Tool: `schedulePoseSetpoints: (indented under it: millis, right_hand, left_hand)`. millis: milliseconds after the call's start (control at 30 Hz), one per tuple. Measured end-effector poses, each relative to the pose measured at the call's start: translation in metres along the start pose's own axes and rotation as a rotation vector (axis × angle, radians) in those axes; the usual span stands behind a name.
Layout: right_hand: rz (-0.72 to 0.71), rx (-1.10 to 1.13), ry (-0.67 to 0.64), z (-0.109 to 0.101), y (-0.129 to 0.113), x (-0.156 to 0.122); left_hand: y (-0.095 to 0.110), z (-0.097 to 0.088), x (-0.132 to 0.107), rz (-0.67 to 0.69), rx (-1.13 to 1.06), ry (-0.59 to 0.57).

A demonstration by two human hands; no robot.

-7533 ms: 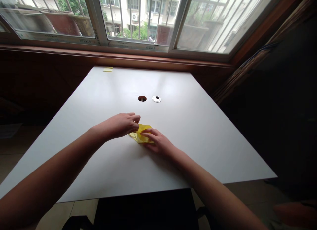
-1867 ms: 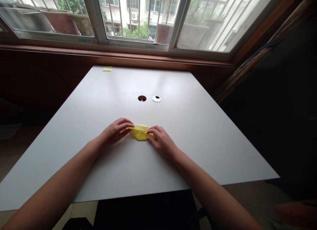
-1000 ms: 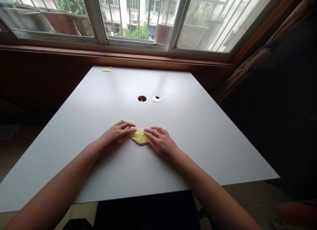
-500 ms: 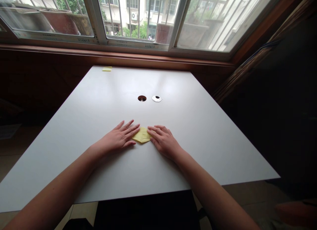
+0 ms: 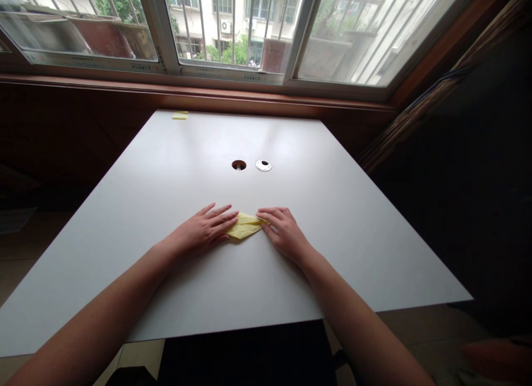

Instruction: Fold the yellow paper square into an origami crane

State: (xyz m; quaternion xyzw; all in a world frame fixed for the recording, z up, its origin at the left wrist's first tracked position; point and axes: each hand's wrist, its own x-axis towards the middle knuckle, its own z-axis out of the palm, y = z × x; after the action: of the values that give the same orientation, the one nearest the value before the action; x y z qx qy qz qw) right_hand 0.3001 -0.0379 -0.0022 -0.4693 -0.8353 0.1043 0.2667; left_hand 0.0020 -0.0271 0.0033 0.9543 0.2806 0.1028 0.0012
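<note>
A folded piece of yellow paper (image 5: 244, 230) lies on the white table (image 5: 233, 286), between my two hands. My left hand (image 5: 205, 225) rests flat with its fingers spread, the fingertips lying over the paper's left part. At the right end my right hand (image 5: 282, 230) pinches a corner of the paper between thumb and fingers. A fold line runs across the paper towards that corner. The parts of it under my fingers are hidden.
Near the table's far left corner lies a small yellow paper piece (image 5: 180, 115). Beyond my hands are a round hole (image 5: 239, 165) in the tabletop and a round silvery cover (image 5: 263, 165) beside it. A window (image 5: 233, 36) with bars stands behind the table.
My right hand has moved slightly right and now pinches the paper's right corner, which is drawn out and looks longer. My left hand has shifted a little right over the paper.
</note>
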Motion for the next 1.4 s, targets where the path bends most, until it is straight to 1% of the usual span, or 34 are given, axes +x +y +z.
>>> schedulePoseSetpoints:
  millis: [133, 367, 500, 667, 767, 933, 1033, 1167, 1267, 1400]
  right_hand:
    - [-0.048, -0.007, -0.006, 0.000, -0.001, 0.000]
    - [-0.204, 0.000, -0.062, -0.001, -0.004, 0.001]
    - [-0.263, -0.001, -0.111, -0.001, -0.006, 0.002]
    - [-0.308, -0.019, -0.122, -0.001, -0.008, 0.003]
    - [-0.328, -0.020, -0.108, -0.001, -0.009, 0.004]
    - [-0.363, -0.015, -0.073, 0.000, -0.009, 0.004]
    - [-0.359, -0.005, -0.041, 0.001, -0.009, 0.004]
    - [-0.350, 0.054, 0.008, 0.001, -0.010, 0.003]
    - [-0.309, 0.141, 0.053, 0.000, -0.012, 0.003]
    - [-0.205, 0.292, 0.102, -0.001, -0.015, 0.004]
  left_hand:
    - [0.000, 0.000, 0.001, 0.110, -0.046, 0.043]
    - [0.002, 0.002, 0.002, 0.147, -0.070, 0.211]
    - [0.005, 0.001, 0.003, 0.134, -0.071, 0.252]
    - [0.004, 0.005, 0.000, 0.019, -0.177, 0.326]
    - [0.003, 0.009, -0.001, -0.007, -0.239, 0.332]
    - [0.004, 0.008, -0.001, 0.059, -0.274, 0.272]
    - [0.005, 0.006, 0.000, 0.071, -0.194, 0.262]
    - [0.007, 0.005, 0.003, 0.039, -0.116, 0.326]
    - [0.010, 0.003, 0.004, -0.035, -0.155, 0.369]
    - [0.013, -0.002, 0.004, -0.121, -0.317, 0.439]
